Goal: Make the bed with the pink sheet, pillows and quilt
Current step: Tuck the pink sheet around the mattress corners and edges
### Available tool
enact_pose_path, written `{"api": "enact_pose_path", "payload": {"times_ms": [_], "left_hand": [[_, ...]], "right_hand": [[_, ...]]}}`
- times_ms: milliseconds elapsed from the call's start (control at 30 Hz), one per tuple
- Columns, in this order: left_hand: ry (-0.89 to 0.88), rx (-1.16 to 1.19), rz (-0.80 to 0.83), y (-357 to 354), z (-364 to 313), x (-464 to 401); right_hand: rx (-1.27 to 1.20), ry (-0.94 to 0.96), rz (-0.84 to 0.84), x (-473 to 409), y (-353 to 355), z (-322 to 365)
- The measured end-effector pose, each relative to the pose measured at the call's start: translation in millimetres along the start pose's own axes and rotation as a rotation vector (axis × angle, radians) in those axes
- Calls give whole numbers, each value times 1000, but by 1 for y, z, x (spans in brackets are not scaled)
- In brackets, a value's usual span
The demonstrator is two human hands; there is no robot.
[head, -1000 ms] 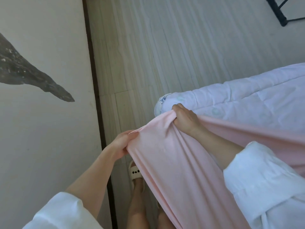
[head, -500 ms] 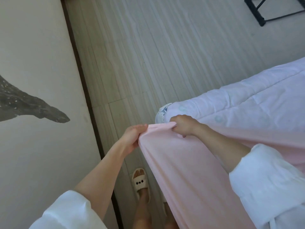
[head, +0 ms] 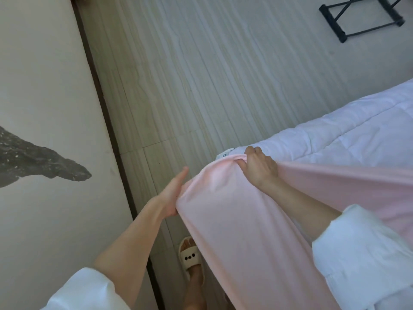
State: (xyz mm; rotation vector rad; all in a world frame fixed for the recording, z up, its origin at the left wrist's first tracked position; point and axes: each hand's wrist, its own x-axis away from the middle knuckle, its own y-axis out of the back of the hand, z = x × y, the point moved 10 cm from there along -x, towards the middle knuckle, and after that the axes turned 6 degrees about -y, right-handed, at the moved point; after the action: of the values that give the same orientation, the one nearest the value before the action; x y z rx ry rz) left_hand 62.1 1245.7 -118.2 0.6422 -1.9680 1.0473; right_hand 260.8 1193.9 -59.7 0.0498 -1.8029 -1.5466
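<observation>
The right hand held a bunch of the pink sheet at the mattress corner, and the left hand, fingers straight, touched its edge.

You stand at the corner of the mattress, which carries a white quilted cover. The pink sheet lies over that corner. The pale wood-grain floor carries your slippered foot and a black metal frame.
</observation>
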Motion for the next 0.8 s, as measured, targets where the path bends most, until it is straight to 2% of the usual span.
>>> {"api": "enact_pose_path", "payload": {"times_ms": [33,100,200,300,400,500,567,700,800], "left_hand": [[36,-106,99,-16,-3,1],[43,-286,189,-35,-11,-3],[-149,-396,67,-34,-38,-22],[-294,-225,-93,-15,-50,-29],[-292,-76,-121,-6,-38,-28],[-288,-60,-156,-1,-37,-22],[-282,-84,-185,0,-39,-18],[-317,-219,-277,12,-52,-8],[-311,-336,-226,6,-62,-2]], "right_hand": [[-58,19,19,1,-2,4],[-158,64,51,2,-2,11],[-263,102,77,1,3,11],[-439,60,163,2,4,0],[-497,39,323,5,-1,1],[-600,-139,429,2,-5,-4],[-551,-121,392,-4,-2,-1],[-277,97,184,-13,24,24],[-382,244,13,-9,66,47]]}}
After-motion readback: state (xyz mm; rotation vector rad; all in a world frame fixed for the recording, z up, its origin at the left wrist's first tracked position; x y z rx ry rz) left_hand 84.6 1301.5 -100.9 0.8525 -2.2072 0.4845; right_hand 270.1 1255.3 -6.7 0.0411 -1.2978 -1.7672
